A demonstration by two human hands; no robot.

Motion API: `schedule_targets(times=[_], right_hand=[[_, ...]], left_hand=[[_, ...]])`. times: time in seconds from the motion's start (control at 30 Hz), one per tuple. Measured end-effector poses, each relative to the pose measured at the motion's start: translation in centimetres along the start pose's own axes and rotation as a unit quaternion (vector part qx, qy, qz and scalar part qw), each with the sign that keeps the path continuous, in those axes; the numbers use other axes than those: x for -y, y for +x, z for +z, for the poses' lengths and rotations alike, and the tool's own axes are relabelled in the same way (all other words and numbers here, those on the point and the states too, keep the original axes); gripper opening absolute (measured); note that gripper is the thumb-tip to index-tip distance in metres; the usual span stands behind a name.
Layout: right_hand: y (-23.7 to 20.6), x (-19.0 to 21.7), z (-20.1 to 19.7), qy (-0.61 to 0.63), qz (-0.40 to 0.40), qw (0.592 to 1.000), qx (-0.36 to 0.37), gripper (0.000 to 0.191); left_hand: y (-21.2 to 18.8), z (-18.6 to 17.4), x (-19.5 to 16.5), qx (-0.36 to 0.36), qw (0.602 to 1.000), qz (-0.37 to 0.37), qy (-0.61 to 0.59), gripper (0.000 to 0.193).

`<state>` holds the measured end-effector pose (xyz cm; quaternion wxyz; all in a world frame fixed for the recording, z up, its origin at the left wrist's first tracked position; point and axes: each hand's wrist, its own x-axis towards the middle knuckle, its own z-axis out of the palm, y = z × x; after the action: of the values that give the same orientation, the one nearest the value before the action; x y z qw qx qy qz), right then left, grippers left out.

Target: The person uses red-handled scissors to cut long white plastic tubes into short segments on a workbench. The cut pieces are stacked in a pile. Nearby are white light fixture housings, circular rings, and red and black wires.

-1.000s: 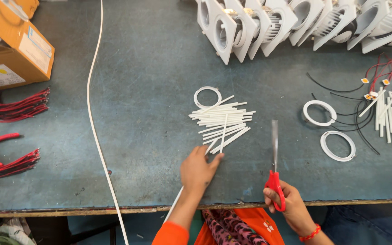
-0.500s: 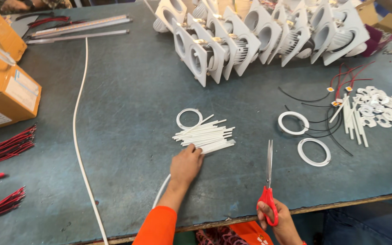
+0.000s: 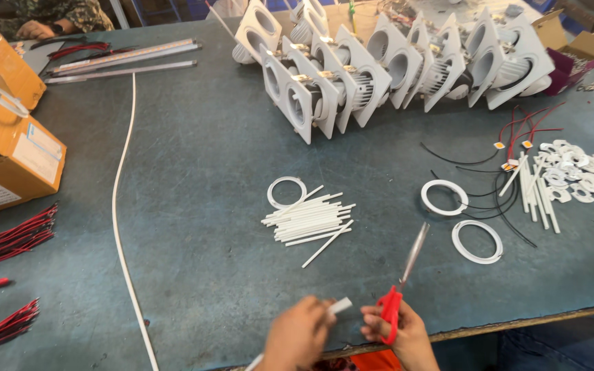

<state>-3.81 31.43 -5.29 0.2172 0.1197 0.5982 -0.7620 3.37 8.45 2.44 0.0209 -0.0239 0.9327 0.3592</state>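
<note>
We see our left hand (image 3: 297,334) pinching the white tube (image 3: 339,306), our right hand (image 3: 397,330) gripping red scissors (image 3: 400,292); many cut pieces (image 3: 307,221) already lie piled on the counter (image 3: 207,206).

Bright, even overhead light — soft shadows, slight motion blur low down, wide-angle bending at edges.

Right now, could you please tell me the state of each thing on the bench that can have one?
left hand: pinching the end of a white tube.
right hand: holding red-handled scissors, blades closed, pointing away.
cut tube pieces: lying piled, loose.
white rings: lying flat, apart.
square lamp housings: standing on edge, leaning in rows.
cardboard box: open.
</note>
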Motion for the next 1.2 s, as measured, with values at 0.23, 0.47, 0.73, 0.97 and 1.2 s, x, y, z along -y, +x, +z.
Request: schedule_targets(times=[0.23,0.47,0.73,0.97,1.2], right_hand=[[-0.6,0.1,3.1,-0.008,-0.020,0.996,0.088,0.033],[0.6,1.7,3.4,-0.017,0.005,0.996,0.085,0.029],[3.0,3.0,2.1,-0.027,-0.092,0.995,0.023,0.027],[2.6,3.4,1.6,-0.035,-0.086,0.995,0.043,0.026],[2.5,3.4,1.5,-0.027,-0.105,0.991,0.084,0.021]], left_hand=[[-1.8,2.7,-0.3,0.004,0.996,-0.064,-0.067,0.033],[-1.5,1.0,-0.9,0.011,0.995,-0.070,-0.068,0.034],[2.7,-0.7,0.8,-0.108,0.984,-0.133,-0.042,0.034],[9.5,-1.2,5.2,-0.199,0.976,-0.027,0.080,0.018],[9.6,-1.9,6.8,-0.226,0.966,0.023,0.127,0.014]])
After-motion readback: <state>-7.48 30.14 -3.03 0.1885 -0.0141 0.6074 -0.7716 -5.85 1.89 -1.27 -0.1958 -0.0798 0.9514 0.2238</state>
